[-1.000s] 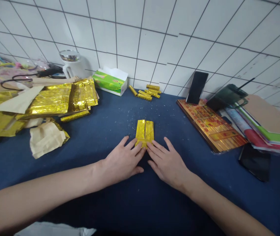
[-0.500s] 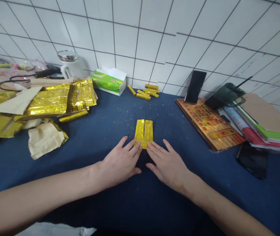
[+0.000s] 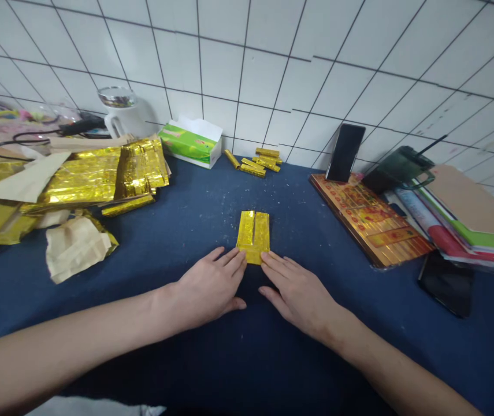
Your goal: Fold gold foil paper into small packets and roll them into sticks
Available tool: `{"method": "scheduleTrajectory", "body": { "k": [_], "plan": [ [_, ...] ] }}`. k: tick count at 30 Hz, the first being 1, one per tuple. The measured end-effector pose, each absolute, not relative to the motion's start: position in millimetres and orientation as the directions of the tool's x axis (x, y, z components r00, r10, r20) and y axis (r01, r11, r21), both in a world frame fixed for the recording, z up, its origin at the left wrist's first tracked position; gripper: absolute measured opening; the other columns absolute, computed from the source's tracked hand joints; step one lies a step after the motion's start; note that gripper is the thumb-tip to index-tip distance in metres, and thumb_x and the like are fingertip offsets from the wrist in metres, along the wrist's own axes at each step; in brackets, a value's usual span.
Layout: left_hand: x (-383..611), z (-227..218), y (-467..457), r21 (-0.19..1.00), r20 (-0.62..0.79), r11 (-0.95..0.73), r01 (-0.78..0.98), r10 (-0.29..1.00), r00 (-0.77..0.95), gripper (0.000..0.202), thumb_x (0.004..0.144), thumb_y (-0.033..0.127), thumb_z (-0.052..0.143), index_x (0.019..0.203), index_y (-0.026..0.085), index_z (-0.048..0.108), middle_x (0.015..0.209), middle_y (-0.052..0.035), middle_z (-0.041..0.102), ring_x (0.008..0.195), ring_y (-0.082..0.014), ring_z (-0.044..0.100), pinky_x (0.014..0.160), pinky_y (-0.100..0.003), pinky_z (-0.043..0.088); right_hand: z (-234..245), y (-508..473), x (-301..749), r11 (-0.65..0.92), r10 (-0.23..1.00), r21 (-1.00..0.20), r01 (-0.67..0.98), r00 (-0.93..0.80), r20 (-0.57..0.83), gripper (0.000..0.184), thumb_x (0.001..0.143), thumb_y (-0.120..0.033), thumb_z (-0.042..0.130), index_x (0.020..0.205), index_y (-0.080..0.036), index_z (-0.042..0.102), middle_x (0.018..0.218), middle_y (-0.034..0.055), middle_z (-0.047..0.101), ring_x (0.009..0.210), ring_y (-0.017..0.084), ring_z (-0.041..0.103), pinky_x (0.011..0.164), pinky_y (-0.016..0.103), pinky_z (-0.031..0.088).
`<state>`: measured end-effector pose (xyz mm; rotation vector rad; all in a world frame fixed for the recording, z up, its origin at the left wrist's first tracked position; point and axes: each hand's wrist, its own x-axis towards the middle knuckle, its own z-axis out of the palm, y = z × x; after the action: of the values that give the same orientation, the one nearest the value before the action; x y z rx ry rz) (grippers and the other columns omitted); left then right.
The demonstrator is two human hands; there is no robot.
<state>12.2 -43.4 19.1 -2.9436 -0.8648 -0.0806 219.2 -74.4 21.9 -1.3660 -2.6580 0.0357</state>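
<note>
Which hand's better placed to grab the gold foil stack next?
Probably the left hand: the gold foil stack lies on its side, while the right hand sits farther off, beyond the folded foil.

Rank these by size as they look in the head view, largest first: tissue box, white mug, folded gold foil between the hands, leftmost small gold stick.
1. Tissue box
2. White mug
3. Folded gold foil: it lies nearer the camera, so its place against the mug is unsure
4. Small gold stick
</note>
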Motion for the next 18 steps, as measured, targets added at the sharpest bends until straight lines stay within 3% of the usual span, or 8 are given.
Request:
{"method": "scheduleTrajectory", "body": {
  "k": [3, 9, 13, 18],
  "plan": [
    [12, 20, -44, -0.044, 0.076, -0.838, 0.544, 0.541, 0.838, 0.057, 0.083, 0.051, 0.045, 0.121, 0.008, 0.048, 0.127, -0.0155, 0.050, 0.119, -0.0252, 0.043, 0.098, -0.041, 0.031, 22, -74, 219, 0.578, 0.813, -0.082, 0.812, -0.564, 0.144, 0.033, 0.086, -0.025, 0.044, 0.107, -0.005, 0.060, 0.118, 0.0177, 0.057, 0.114, 0.024, 0.051, 0.094, 0.039, 0.043],
    [15, 18, -43, -0.007, 0.103, -0.836, 0.549, 0.546, 0.832, 0.059, 0.082, 0.055, 0.044, 0.125, 0.014, 0.044, 0.124, -0.0114, 0.051, 0.118, -0.0257, 0.042, 0.096, -0.041, 0.030, 25, -75, 217, 0.542, 0.829, -0.010, 0.840, -0.533, 0.170, 0.030, 0.087, -0.028, 0.044, 0.103, -0.011, 0.063, 0.114, 0.0126, 0.061, 0.108, 0.026, 0.054, 0.091, 0.046, 0.043],
    [17, 17, -42, 0.005, 0.107, -0.834, 0.552, 0.549, 0.829, 0.060, 0.080, 0.056, 0.047, 0.124, 0.014, 0.044, 0.120, -0.0112, 0.052, 0.115, -0.0267, 0.043, 0.095, -0.043, 0.031, 25, -75, 218, 0.497, 0.841, -0.032, 0.867, -0.472, 0.265, 0.029, 0.088, -0.029, 0.042, 0.092, -0.013, 0.067, 0.108, 0.0097, 0.065, 0.103, 0.024, 0.058, 0.092, 0.045, 0.041],
    [18, 17, -43, -0.007, 0.115, -0.837, 0.548, 0.543, 0.832, 0.059, 0.080, 0.054, 0.048, 0.121, 0.012, 0.046, 0.120, -0.0128, 0.052, 0.114, -0.0268, 0.044, 0.095, -0.044, 0.032, 22, -81, 208, 0.621, 0.763, -0.051, 0.782, -0.588, 0.269, 0.041, 0.091, -0.033, 0.036, 0.116, -0.007, 0.054, 0.123, 0.0140, 0.055, 0.117, 0.024, 0.047, 0.100, 0.048, 0.032]
  ]
}}
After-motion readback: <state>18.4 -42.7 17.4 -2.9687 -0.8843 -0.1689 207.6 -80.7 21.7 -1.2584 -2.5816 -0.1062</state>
